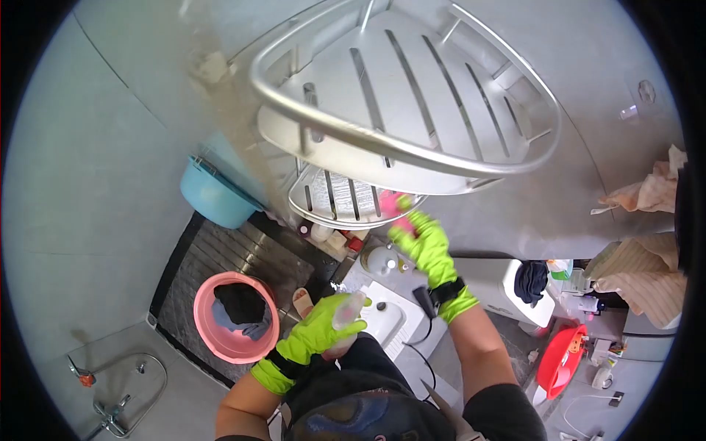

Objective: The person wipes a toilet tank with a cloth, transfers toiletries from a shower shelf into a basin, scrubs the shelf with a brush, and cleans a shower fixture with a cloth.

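The person's right hand (430, 253), in a green glove, pinches a pink cloth (393, 208) at the right end of the lower wire-rimmed shelf (343, 192). The left hand (316, 334), gloved alike, has its fingers wrapped around a clear bottle (348, 312), below that shelf and well apart from it. Directly above the lower shelf, nearer the camera, is a larger slotted shelf (386, 81). A blue basin (217, 195) is left of the lower shelf; farther down on that side, a pink tub (203, 327) contains dark clothes (241, 303). Well to the lower shelf's right is a red basin (553, 373).
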The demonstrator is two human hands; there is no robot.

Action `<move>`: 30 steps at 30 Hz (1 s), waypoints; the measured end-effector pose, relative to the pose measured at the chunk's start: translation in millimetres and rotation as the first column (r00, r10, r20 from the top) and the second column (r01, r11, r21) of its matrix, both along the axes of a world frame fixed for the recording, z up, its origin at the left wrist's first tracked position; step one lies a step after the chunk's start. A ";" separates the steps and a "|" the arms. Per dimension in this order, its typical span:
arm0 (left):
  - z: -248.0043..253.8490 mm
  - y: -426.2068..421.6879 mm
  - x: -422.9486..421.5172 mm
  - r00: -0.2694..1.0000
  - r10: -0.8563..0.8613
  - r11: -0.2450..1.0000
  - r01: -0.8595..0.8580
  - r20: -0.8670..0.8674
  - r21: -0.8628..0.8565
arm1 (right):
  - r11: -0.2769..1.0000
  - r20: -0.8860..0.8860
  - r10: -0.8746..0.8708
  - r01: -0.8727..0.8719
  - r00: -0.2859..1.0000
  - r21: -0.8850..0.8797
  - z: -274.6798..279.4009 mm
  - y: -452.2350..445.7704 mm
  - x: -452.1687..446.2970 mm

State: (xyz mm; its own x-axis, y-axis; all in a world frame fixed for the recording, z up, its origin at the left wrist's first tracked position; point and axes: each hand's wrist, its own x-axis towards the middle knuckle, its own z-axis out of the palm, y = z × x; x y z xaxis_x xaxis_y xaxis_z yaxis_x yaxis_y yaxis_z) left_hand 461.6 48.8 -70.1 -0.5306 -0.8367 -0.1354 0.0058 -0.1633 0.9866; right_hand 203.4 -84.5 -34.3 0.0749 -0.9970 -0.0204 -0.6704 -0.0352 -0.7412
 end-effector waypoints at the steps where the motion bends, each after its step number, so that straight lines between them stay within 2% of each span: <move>1: 3.6 -2.0 -1.4 0.999 -0.039 0.997 0.039 -0.002 0.061 | 0.988 -0.252 0.129 -0.145 0.959 -0.046 -4.7 11.4 14.6; 2: 4.9 1.3 -2.8 1.000 -0.029 0.997 0.028 0.001 0.072 | 0.956 -0.141 0.127 -0.159 0.982 -0.248 -42.6 13.6 8.6; 4: 5.9 5.7 -8.6 1.000 0.010 0.996 -0.010 0.000 0.086 | 0.953 -0.369 0.267 -0.300 0.890 -0.036 7.6 0.1 1.1; 6: 13.3 10.3 -11.0 0.999 0.031 0.998 -0.033 0.031 0.057 | 0.977 -0.078 0.213 -0.214 0.974 -0.002 2.8 -21.3 -22.1; 7: 17.9 8.6 -11.0 0.998 0.048 0.998 -0.050 0.039 0.036 | 0.991 -0.055 0.131 -0.129 0.990 0.027 4.1 -13.3 -18.5; 10: 37.3 8.4 -6.1 0.985 0.119 0.982 -0.099 0.124 -0.158 | 0.994 -0.085 0.067 -0.059 0.994 0.090 1.8 8.3 -28.0; 11: 38.1 11.4 -4.1 0.984 0.119 0.988 -0.105 0.130 -0.115 | 0.986 -0.029 0.122 -0.124 0.992 -0.107 -13.5 13.7 -46.3; 12: 38.4 15.8 -1.9 0.983 0.121 0.991 -0.112 0.136 -0.073 | 0.994 -0.011 0.107 -0.108 0.994 -0.014 -8.2 16.7 -61.1; 13: 37.8 18.2 0.3 0.982 0.124 0.992 -0.120 0.141 -0.032 | 0.997 0.001 0.064 -0.064 0.998 -0.033 -14.9 21.5 -81.8; 16: 33.4 25.0 -1.2 0.968 0.181 0.966 -0.142 0.175 -0.214 | 0.991 0.230 -0.080 0.102 0.970 -0.087 -13.1 13.1 -95.1; 18: 28.3 33.6 -4.5 0.978 0.142 0.990 -0.137 0.150 -0.042 | 0.995 0.291 -0.088 0.072 0.953 0.065 -11.8 -10.5 -96.3; 20: 10.9 44.8 -10.2 0.991 0.127 0.983 -0.131 0.031 0.132 | 0.991 0.310 -0.027 -0.014 0.950 0.131 -8.5 -30.0 -88.6; 21: -11.2 52.6 -15.1 0.987 0.141 0.968 -0.122 -0.075 0.217 | 0.984 0.425 -0.070 -0.007 0.902 0.178 -16.1 -30.0 -88.9; 23: -31.3 61.5 -25.3 0.971 0.177 0.910 -0.099 -0.162 0.402 | 0.990 0.280 0.132 -0.114 0.951 -0.081 -28.6 -35.7 -96.2; 24: -29.8 62.1 -29.9 0.971 0.191 0.861 -0.096 -0.142 0.500 | 0.963 0.189 0.221 -0.183 0.957 -0.199 -31.0 -36.1 -98.6; 26: -23.0 62.9 -31.5 0.986 0.136 0.890 -0.079 -0.096 0.450 | 0.982 0.052 0.187 -0.186 0.981 -0.029 -28.4 -17.0 -104.4; 27: -3.9 48.7 -35.0 0.995 0.080 0.957 -0.059 -0.061 0.284 | 0.982 -0.023 0.184 -0.183 0.983 0.041 -21.9 -10.0 -104.8; 28: 6.7 42.0 -38.0 1.000 0.029 0.993 -0.027 -0.013 0.115 | 0.984 -0.152 0.167 -0.175 0.974 -0.040 -18.4 4.3 -101.0; 29: -7.3 47.9 -42.5 0.995 0.092 0.993 -0.089 -0.046 0.077 | 0.983 -0.002 0.183 -0.183 0.983 -0.008 -7.5 24.2 -85.8; 30: -7.2 48.2 -43.0 0.981 0.146 0.980 -0.126 -0.126 0.152 | 0.980 0.149 0.190 -0.195 0.971 0.025 -0.5 38.9 -63.4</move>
